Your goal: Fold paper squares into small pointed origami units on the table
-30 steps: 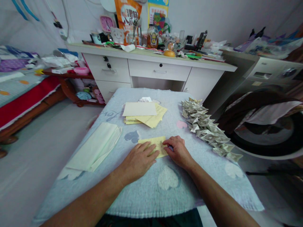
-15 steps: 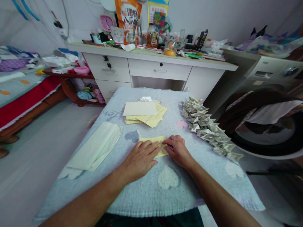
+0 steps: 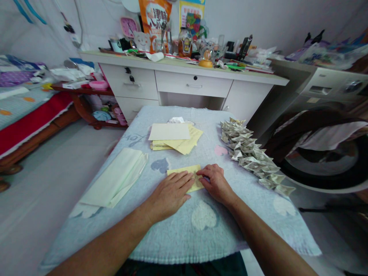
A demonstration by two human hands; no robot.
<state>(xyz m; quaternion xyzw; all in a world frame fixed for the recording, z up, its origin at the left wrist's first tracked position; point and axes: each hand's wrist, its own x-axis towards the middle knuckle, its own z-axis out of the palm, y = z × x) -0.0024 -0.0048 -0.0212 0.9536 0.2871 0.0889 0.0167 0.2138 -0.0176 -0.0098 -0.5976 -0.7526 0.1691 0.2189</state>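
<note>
A small yellow sheet of paper point(image 3: 184, 169) lies on the blue cloth in front of me. My left hand point(image 3: 172, 191) rests flat across its left part, fingers stretched out. At the sheet's right edge, my right hand point(image 3: 216, 183) has its fingers bent together, with thumb and forefinger on the paper. Beyond the hands sits a stack of yellow sheets point(image 3: 188, 145) with a pale card point(image 3: 169, 132) on top. Folded pale green paper point(image 3: 116, 178) is to the left. Several folded paper pieces point(image 3: 251, 155) stand in a long row on the right.
The cloth-covered table point(image 3: 184, 245) reaches a white desk point(image 3: 194, 83) crowded with a jar point(image 3: 185, 43), bags and small items. At the right is a washing machine point(image 3: 322, 86) with clothes in its door; a bed point(image 3: 34, 107) is at the left.
The hands have hardly moved. The yellow sheet's left end now shows slightly further to the left, and the whole view has shifted a little.
</note>
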